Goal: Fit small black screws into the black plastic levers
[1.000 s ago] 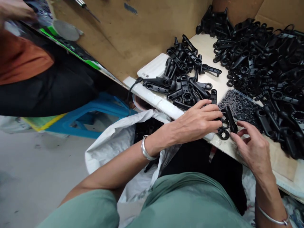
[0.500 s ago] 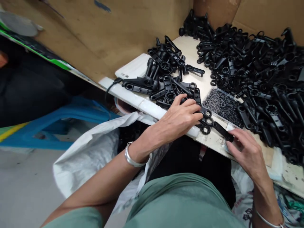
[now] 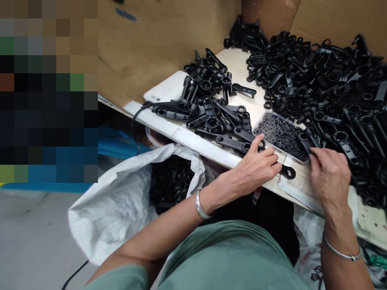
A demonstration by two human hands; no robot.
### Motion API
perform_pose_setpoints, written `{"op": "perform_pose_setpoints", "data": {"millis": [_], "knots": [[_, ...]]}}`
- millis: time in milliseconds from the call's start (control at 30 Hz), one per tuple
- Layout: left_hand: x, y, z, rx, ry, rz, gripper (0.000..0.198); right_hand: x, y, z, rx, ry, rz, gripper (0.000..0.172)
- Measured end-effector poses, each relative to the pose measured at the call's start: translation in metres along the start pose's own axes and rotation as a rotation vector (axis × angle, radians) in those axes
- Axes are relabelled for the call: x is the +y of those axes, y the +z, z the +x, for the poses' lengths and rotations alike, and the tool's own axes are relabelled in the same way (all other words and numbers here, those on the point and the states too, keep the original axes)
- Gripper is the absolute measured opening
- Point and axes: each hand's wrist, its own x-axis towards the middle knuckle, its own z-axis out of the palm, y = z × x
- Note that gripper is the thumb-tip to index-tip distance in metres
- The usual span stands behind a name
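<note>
My left hand (image 3: 261,166) is curled over a black plastic lever (image 3: 288,172) at the table's front edge. The lever's ring end sticks out to the right of the fingers, and the rest of it is hidden beneath them. The index finger is raised above the others. On the right, my right hand (image 3: 331,173) pinches with thumb and forefinger at the lower end of another black lever (image 3: 304,141), at the edge of the big pile. Between and behind the hands lies a clear shallow box (image 3: 279,135) full of small dark screw-like pieces.
A large heap of black levers (image 3: 320,80) covers the right side of the table. A smaller group (image 3: 211,108) lies at left, beside a white flat box (image 3: 166,86). Cardboard walls (image 3: 169,36) stand behind. A white sack (image 3: 111,209) with dark parts hangs below the edge.
My left hand has moved right along the edge, onto the lever that was by my right hand. My right hand has left that lever and moved right and up to the pile.
</note>
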Motion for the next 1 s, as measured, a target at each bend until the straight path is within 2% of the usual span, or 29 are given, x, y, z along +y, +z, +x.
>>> {"op": "perform_pose_setpoints", "data": {"millis": [100,200,333,500,633,833,1000], "knots": [[0.002,0.002,-0.002,0.000,-0.013,-0.036,0.022,0.012,0.006,-0.001,0.077,0.054,0.016,0.029],[0.005,0.002,0.000,-0.025,-0.038,-0.110,0.024,0.023,0.008,-0.001,0.101,0.140,-0.008,0.031],[0.009,0.006,0.008,-0.019,-0.040,-0.103,0.026,0.028,0.009,0.008,0.042,0.226,-0.093,0.034],[0.014,0.012,0.006,0.040,0.032,-0.035,0.025,0.020,0.004,0.018,-0.089,0.328,-0.150,0.035],[0.018,0.016,-0.003,0.076,0.053,-0.020,0.027,0.017,-0.006,0.013,-0.152,0.276,-0.092,0.032],[0.020,0.014,-0.007,0.047,0.047,-0.029,0.028,0.016,-0.015,0.006,-0.088,0.162,-0.036,0.033],[0.019,0.010,-0.007,-0.006,0.032,-0.061,0.026,0.010,-0.025,-0.002,-0.074,0.148,0.065,0.031]]}}
